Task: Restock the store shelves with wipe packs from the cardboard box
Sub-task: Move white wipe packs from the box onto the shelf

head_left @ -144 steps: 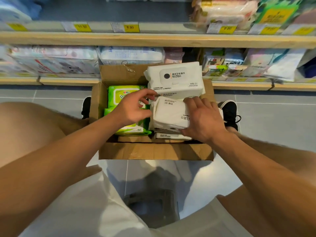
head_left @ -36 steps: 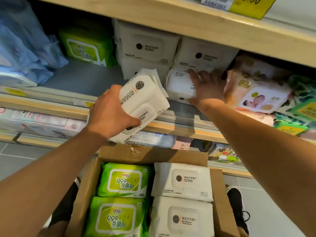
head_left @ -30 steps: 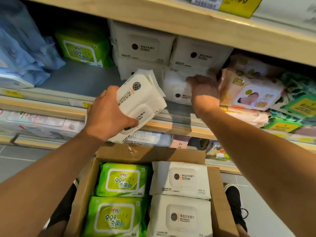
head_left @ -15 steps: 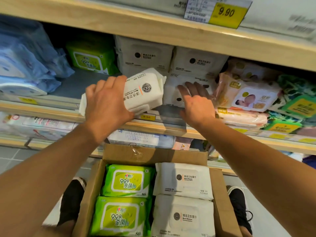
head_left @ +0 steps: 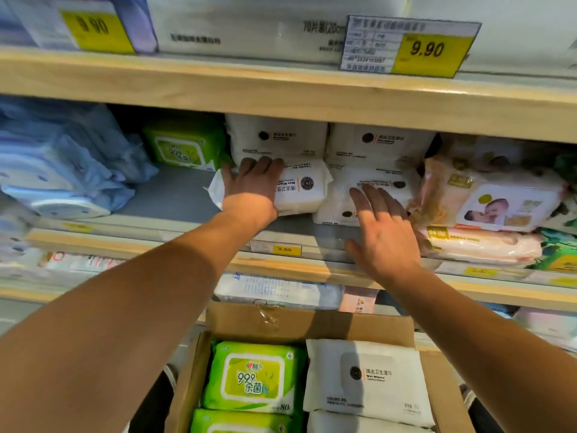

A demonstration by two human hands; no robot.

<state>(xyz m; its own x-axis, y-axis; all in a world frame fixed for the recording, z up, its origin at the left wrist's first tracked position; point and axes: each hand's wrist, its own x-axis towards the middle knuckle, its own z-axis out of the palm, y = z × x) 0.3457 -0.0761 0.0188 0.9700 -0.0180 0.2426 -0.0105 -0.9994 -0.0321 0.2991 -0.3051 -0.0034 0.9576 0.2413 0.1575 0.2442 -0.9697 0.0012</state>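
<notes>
The white wipe pack (head_left: 299, 190) lies on the grey middle shelf (head_left: 175, 195), its long axis running left to right along the shelf front, its printed end turned toward the camera. It sits in front of two stacked white packs (head_left: 276, 142) and just left of another white pack (head_left: 368, 195), which it touches or nearly touches at its right edge. The left hand (head_left: 253, 182) rests on its left half, fingers laid over the top and curled toward the back; whether the thumb is tucked beneath I cannot tell. This hand is plainly the nearer one, so any final nudge backward or rightward into line falls to it. The right hand (head_left: 384, 232) hovers apart from the packs, fingers spread and straight, holding nothing, above the shelf lip near the neighbouring pack.

Further left on the same shelf stands a green wipe pack (head_left: 184, 145), with bare shelf between it and the hand. Below, the open cardboard box (head_left: 312, 321) holds green packs (head_left: 253, 378) in its left column and white packs (head_left: 365, 379) in its right, so restocking looks far from finished.
</notes>
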